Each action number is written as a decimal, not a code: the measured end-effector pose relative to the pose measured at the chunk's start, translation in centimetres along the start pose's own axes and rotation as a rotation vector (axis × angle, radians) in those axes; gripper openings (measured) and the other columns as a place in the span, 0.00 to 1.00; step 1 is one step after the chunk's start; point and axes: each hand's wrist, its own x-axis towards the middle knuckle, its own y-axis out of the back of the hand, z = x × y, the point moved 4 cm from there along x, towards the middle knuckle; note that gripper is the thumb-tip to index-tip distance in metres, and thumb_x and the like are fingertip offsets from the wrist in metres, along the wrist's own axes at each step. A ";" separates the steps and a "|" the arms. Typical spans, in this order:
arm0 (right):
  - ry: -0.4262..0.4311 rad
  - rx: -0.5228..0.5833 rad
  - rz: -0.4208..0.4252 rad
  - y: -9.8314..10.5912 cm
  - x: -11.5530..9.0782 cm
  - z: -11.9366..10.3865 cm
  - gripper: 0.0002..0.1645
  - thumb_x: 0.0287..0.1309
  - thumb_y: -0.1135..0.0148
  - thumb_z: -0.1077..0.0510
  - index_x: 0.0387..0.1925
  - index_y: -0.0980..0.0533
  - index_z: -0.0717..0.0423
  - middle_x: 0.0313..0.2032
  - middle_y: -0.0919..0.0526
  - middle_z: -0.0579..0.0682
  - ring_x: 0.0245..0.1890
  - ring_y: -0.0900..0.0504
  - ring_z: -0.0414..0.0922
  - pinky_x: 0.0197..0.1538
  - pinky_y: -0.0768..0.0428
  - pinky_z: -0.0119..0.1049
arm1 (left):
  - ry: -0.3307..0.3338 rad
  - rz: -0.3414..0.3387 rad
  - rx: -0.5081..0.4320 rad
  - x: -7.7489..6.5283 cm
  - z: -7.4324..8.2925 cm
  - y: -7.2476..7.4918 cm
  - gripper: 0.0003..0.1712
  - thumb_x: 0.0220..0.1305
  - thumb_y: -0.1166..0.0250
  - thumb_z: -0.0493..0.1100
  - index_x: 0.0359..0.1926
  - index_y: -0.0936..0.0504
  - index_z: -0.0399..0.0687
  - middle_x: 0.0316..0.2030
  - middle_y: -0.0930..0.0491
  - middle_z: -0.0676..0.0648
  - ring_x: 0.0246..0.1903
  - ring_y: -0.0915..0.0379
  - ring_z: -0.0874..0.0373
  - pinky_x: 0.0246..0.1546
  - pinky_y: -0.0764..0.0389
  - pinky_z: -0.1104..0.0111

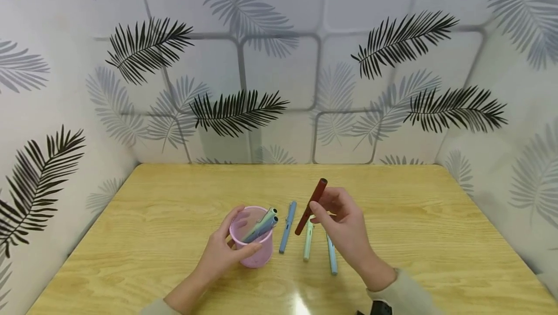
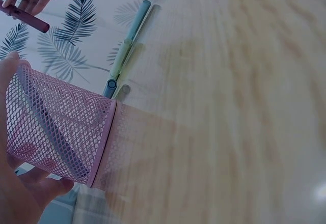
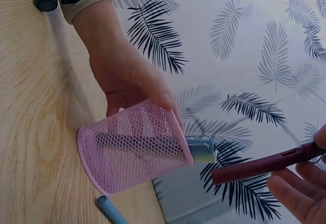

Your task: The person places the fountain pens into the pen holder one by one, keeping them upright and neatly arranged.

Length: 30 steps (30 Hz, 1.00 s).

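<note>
My left hand (image 1: 218, 253) grips a pink mesh pen cup (image 1: 257, 259), its thumb at the near side and fingers round the far left. The cup's base is at the table. A light green pen (image 1: 268, 216) and a blue pen (image 1: 264, 228) lean inside it towards the right rim. To the right, my right hand (image 1: 348, 230) pinches a dark red pen (image 1: 318, 192), tilted and held above the table, apart from the cup. Under and beside that hand lie a blue pen (image 1: 287, 230), a light green pen (image 1: 307, 244) and a light blue pen (image 1: 333, 258), partly hidden.
The wood-grain table (image 1: 183, 198) reaches back to a pale wall (image 1: 279, 77) printed with dark and grey leaves. Similar leaf-patterned surfaces stand at the left and right sides. A black band (image 1: 381, 308) sits at the right sleeve.
</note>
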 end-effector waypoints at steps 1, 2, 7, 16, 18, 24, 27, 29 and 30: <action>0.009 0.011 -0.001 -0.2 0.0 -0.2 0.11 0.58 0.42 0.70 0.44 0.29 0.65 0.35 0.23 0.57 0.33 0.19 0.47 0.30 0.17 0.42 | 0.000 -0.006 -0.002 0.0 0.4 0.0 0.49 0.47 0.26 0.40 0.68 0.42 0.57 0.64 0.39 0.43 0.60 0.39 0.42 0.52 0.28 0.50; 0.024 0.022 -0.004 -0.4 -0.1 -0.3 0.12 0.58 0.42 0.71 0.44 0.30 0.65 0.35 0.23 0.58 0.33 0.19 0.47 0.30 0.17 0.41 | 0.000 -0.011 -0.006 -0.1 0.7 -0.1 0.49 0.48 0.26 0.39 0.68 0.42 0.55 0.64 0.39 0.42 0.60 0.39 0.41 0.52 0.28 0.50; 0.043 0.044 -0.016 -1.4 -0.1 -0.8 0.12 0.57 0.42 0.72 0.44 0.29 0.64 0.35 0.22 0.59 0.32 0.20 0.46 0.30 0.18 0.38 | 0.002 -0.028 -0.012 -0.4 2.1 -0.1 0.48 0.49 0.27 0.39 0.68 0.42 0.51 0.64 0.39 0.40 0.60 0.39 0.40 0.52 0.29 0.50; 0.030 0.081 -0.021 -3.0 -0.1 -0.8 0.12 0.57 0.41 0.70 0.43 0.28 0.63 0.34 0.21 0.57 0.32 0.20 0.44 0.33 0.18 0.38 | -0.023 -0.011 -0.002 0.2 -0.3 0.0 0.50 0.47 0.25 0.41 0.68 0.42 0.55 0.63 0.37 0.46 0.59 0.37 0.44 0.50 0.25 0.54; 0.035 0.079 -0.027 -3.3 -0.1 -0.8 0.12 0.57 0.40 0.70 0.43 0.28 0.62 0.34 0.21 0.57 0.32 0.20 0.44 0.33 0.18 0.38 | -0.026 -0.009 -0.007 0.3 -0.8 0.0 0.50 0.47 0.25 0.41 0.69 0.43 0.55 0.63 0.37 0.47 0.59 0.37 0.44 0.50 0.25 0.54; -0.006 0.063 -0.051 -4.2 -0.4 -0.4 0.10 0.56 0.39 0.68 0.41 0.28 0.61 0.34 0.21 0.58 0.32 0.19 0.44 0.32 0.17 0.40 | -0.032 -0.014 -0.007 0.3 -0.9 0.0 0.48 0.47 0.25 0.42 0.67 0.41 0.63 0.62 0.36 0.47 0.59 0.37 0.45 0.50 0.24 0.57; -0.015 0.046 -0.080 -4.5 -0.7 -0.2 0.10 0.56 0.38 0.68 0.40 0.28 0.61 0.35 0.20 0.58 0.32 0.19 0.45 0.32 0.17 0.41 | -0.042 -0.012 0.000 0.3 -0.8 0.0 0.47 0.47 0.25 0.43 0.66 0.41 0.66 0.62 0.35 0.47 0.58 0.36 0.45 0.49 0.24 0.58; -0.021 0.029 -0.098 -4.6 -0.8 -0.1 0.10 0.56 0.38 0.67 0.40 0.27 0.60 0.35 0.20 0.57 0.32 0.19 0.46 0.32 0.18 0.40 | -0.042 -0.011 0.002 0.3 -0.8 0.0 0.48 0.48 0.25 0.42 0.66 0.41 0.65 0.62 0.35 0.47 0.59 0.37 0.44 0.50 0.25 0.57; -0.030 0.021 -0.105 -4.6 -0.9 0.0 0.10 0.56 0.38 0.66 0.40 0.27 0.59 0.36 0.20 0.56 0.33 0.19 0.46 0.32 0.18 0.40 | -0.040 -0.011 0.000 0.3 -0.8 0.0 0.47 0.48 0.26 0.42 0.66 0.41 0.64 0.62 0.35 0.46 0.59 0.37 0.44 0.50 0.25 0.56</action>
